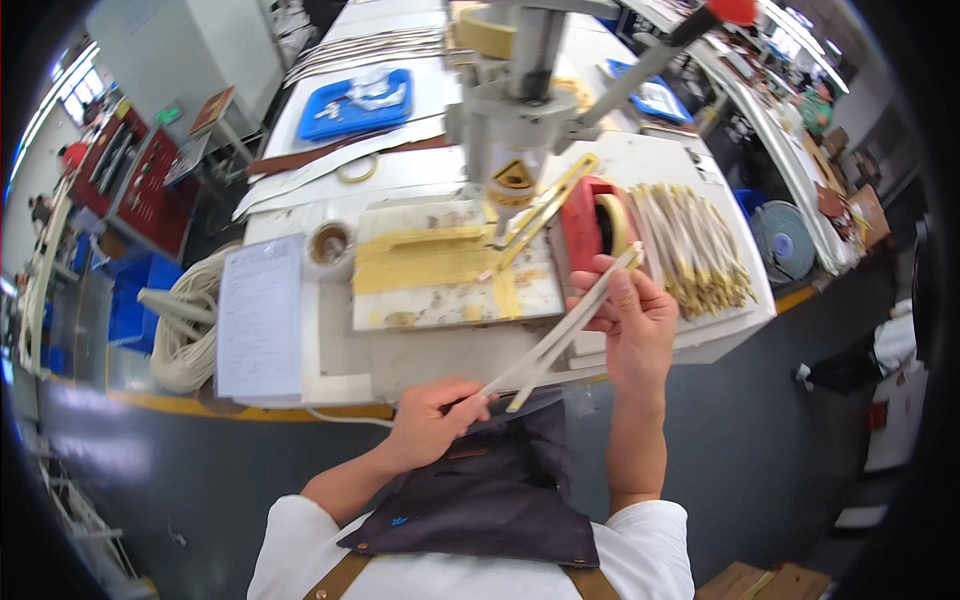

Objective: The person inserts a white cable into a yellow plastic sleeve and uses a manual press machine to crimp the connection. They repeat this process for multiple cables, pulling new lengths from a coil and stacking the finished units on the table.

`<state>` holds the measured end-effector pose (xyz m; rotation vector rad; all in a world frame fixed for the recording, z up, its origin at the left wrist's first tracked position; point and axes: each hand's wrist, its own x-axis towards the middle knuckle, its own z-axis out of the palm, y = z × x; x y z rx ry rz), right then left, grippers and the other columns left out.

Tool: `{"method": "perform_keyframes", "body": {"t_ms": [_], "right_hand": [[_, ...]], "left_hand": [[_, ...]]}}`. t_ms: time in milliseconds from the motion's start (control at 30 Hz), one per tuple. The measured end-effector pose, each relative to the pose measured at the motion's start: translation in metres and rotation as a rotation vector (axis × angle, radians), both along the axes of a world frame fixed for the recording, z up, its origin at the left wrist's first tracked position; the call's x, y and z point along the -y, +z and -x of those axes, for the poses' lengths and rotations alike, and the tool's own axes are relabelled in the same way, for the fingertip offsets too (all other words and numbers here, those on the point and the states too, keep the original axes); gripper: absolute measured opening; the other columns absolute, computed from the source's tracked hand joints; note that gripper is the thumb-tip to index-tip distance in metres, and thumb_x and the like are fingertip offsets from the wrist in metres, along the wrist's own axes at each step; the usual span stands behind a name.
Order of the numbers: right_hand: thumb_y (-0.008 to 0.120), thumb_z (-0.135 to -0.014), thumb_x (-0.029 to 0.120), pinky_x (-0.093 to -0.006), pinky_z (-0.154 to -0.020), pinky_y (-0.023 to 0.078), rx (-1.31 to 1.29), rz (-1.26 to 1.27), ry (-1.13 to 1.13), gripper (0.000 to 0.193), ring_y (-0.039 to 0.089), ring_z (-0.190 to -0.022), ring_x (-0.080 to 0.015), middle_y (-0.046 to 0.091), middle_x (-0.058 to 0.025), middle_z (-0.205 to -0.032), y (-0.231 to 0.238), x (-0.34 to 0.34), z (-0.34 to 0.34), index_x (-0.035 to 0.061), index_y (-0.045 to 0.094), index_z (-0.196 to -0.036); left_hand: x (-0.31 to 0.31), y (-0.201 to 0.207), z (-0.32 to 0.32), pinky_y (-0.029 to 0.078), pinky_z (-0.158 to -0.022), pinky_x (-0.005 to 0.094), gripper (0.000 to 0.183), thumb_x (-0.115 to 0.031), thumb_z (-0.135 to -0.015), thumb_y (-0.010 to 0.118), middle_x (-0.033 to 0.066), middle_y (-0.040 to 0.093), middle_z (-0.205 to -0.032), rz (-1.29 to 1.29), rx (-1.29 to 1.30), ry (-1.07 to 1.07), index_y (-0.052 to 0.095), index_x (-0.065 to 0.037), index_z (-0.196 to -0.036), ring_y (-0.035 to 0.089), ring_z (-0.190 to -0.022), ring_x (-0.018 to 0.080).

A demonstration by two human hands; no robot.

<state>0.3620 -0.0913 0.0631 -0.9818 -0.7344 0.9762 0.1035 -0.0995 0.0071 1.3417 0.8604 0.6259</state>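
A thin white strap (552,350), folded into two lengths, stretches slantwise between my hands in front of the table's near edge. My right hand (637,312) is closed on its upper end, which looks yellowish, with thumb and fingers pinched together. At the lower left, my left hand (432,422) pinches one length near its end; the other length's end hangs loose. Just beyond my right hand stands a red tape dispenser (577,222) with a roll of pale yellow tape (612,222). Many similar white straps with yellow-wrapped ends (695,250) lie in a row to its right.
A grey press (512,130) with a lever stands over a board covered in yellow tape (415,265). To the left are a tape roll (330,243), a written sheet (260,320) and coiled white cord (185,345). A blue tray (318,122) sits farther back.
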Motion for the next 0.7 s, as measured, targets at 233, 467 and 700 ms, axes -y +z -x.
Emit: {"method": "perform_keyframes", "body": {"t_ms": [233, 467, 700], "right_hand": [[0.061, -0.1, 0.014, -0.0219, -0.057, 0.044, 0.286, -0.506, -0.551, 0.021, 0.054, -0.062, -0.0084, 0.062, -0.0043, -0.073, 0.051, 0.022, -0.124, -0.0046, 0.068, -0.106], [0.071, -0.087, 0.005, -0.0226, -0.066, 0.051, 1.182, 0.014, -0.694, 0.013, 0.065, -0.071, -0.0075, 0.074, -0.0037, -0.083, 0.011, -0.007, -0.198, 0.0, 0.076, -0.098], [0.072, -0.081, 0.01, -0.0388, -0.071, 0.054, 1.794, 0.044, -0.625, 0.011, 0.067, -0.077, -0.0305, 0.072, -0.012, -0.085, -0.005, -0.014, -0.176, 0.0045, 0.076, -0.089]], "left_hand": [[0.005, 0.005, 0.015, 0.04, -0.049, 0.0199, 0.018, -0.007, -0.096, 0.058, 0.0071, 0.068, -0.08, -0.12, 0.139, 0.142, 0.072, 0.004, -0.102, 0.051, -0.053, 0.0047], [0.0, -0.006, 0.001, 0.039, -0.048, 0.0198, 0.019, -0.007, -0.097, 0.058, 0.0075, 0.068, -0.078, -0.029, 0.203, 0.122, 0.071, 0.005, -0.103, 0.05, -0.053, 0.0047], [0.001, -0.009, 0.006, 0.039, -0.048, 0.0199, 0.02, -0.008, -0.097, 0.057, 0.0065, 0.067, -0.076, 0.039, 0.185, 0.164, 0.071, 0.006, -0.104, 0.049, -0.053, 0.0046]]}}
